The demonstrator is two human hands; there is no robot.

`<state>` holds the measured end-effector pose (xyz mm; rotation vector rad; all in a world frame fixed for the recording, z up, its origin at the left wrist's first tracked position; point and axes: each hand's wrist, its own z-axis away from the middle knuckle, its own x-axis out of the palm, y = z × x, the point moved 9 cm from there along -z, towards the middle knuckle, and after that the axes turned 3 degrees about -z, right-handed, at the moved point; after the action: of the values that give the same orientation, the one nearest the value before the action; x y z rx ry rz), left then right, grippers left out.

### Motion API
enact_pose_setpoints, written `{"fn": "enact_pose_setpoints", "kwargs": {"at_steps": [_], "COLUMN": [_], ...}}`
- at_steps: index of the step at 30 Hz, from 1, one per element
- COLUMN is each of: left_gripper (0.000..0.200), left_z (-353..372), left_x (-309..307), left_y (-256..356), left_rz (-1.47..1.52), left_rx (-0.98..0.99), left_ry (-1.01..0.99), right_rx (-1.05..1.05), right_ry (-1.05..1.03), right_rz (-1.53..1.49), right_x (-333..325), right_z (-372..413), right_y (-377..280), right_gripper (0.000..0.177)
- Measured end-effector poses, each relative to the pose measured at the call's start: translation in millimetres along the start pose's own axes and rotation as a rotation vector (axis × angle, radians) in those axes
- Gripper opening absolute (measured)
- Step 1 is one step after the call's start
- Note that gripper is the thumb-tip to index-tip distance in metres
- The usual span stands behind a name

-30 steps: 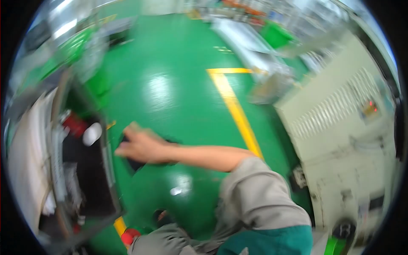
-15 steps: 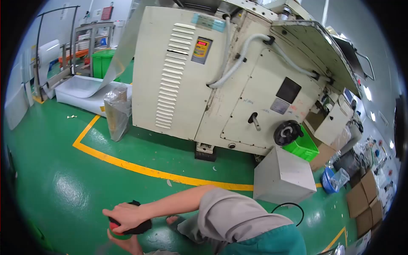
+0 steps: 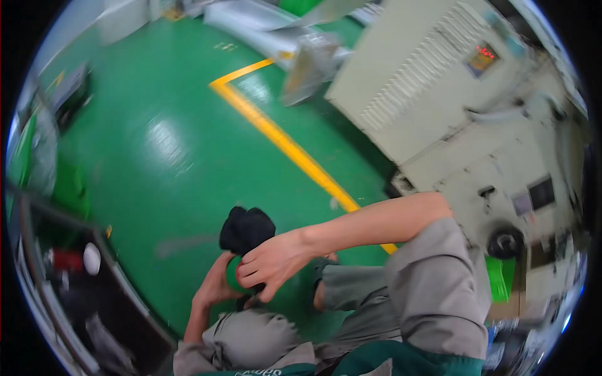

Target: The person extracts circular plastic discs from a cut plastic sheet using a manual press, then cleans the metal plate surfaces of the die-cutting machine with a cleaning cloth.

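Observation:
Low in the middle, my right hand (image 3: 273,263) is closed over a small red object (image 3: 239,273), with only part of its red side showing. A bunched black cloth-like thing (image 3: 248,230) sticks out above and beside these fingers. From the lower left my left hand (image 3: 216,282) curls round the other side of the same object, thumb and fingers bent about it. Both hands are close together above the knees. The underside of what they hold is hidden by the fingers.
A large cream machine (image 3: 414,94) stands at the upper right. A yellow line (image 3: 282,139) crosses the green floor (image 3: 144,207). At the lower left is a dark open cabinet (image 3: 100,276) holding a red item. A plastic-wrapped roll (image 3: 307,72) stands near the machine.
The view has swung down and to the left, so the machine now sits farther right. Both hands appear nearer the middle, still together on the object, and the black cloth shows more fully.

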<state>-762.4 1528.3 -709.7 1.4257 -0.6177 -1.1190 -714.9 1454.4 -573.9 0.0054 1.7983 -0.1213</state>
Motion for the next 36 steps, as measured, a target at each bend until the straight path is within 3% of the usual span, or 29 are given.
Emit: {"fn": "enact_pose_setpoints", "kwargs": {"at_steps": [3,6,8,11,14,16,17,18,20,24,28,29,32,34,35,36], "left_gripper": [0.079,0.072,0.07,0.077,0.084,0.088,0.09,0.091,0.092,0.087,0.083,0.083,0.083,0.084,0.085,0.086], "left_z": [25,47,55,73,93,117,125,139,175,220,233,232,213,194,180,166], "left_x": [-13,-23,-26,-36,-41,-42,-49,-54,-61,-64,-73,-75,-83,-87,-93,-100], "left_y": [-17,-36,-44,-49,-57,-80,-75,-78,-86,-80,-58,-54,-48,-39,-31,-21], "left_rz": [-0.232,-0.119,0.126,-0.064,-0.047,-0.036,0.078,0.07,0.048,-0.004,-0.1,-0.114,0.02,0.08,0.061,0.042], "left_rx": [-0.057,-0.164,-0.185,-0.172,-0.258,-0.381,-0.343,-0.348,-0.348,-0.393,-0.398,-0.401,-0.301,-0.25,-0.242,-0.234], "left_ry": [0.017,0.041,0.102,0.128,0.125,0.18,0.354,0.493,0.773,1.125,1.222,1.214,1.258,1.256,1.238,1.223], "right_rx": [-0.095,-0.223,-0.264,-0.364,-0.423,-0.344,-0.061,-0.016,0.182,0.557,0.832,0.889,1.069,1.163,1.164,1.215], "right_ry": [-0.025,-0.008,0.0,-0.027,0.003,0.045,0.088,0.093,0.064,0.029,0.228,0.188,0.103,-0.057,-0.069,0.076], "right_rz": [-0.072,-0.093,-0.097,-0.067,-0.121,-0.252,-0.529,-0.42,-0.525,-0.526,-0.548,-0.496,0.028,-0.009,-0.018,-0.153], "right_x": [5,16,21,23,17,9,8,16,68,215,238,235,204,241,234,239], "right_z": [-18,-33,-40,-49,-61,-69,-74,-74,-65,-41,-11,1,34,65,68,86], "right_y": [4,7,14,18,19,30,55,67,99,151,164,162,131,107,102,113], "right_gripper": [0.011,0.011,0.012,0.014,0.013,0.011,0.012,0.011,0.017,0.036,0.044,0.05,0.06,0.062,0.054,0.051]}}
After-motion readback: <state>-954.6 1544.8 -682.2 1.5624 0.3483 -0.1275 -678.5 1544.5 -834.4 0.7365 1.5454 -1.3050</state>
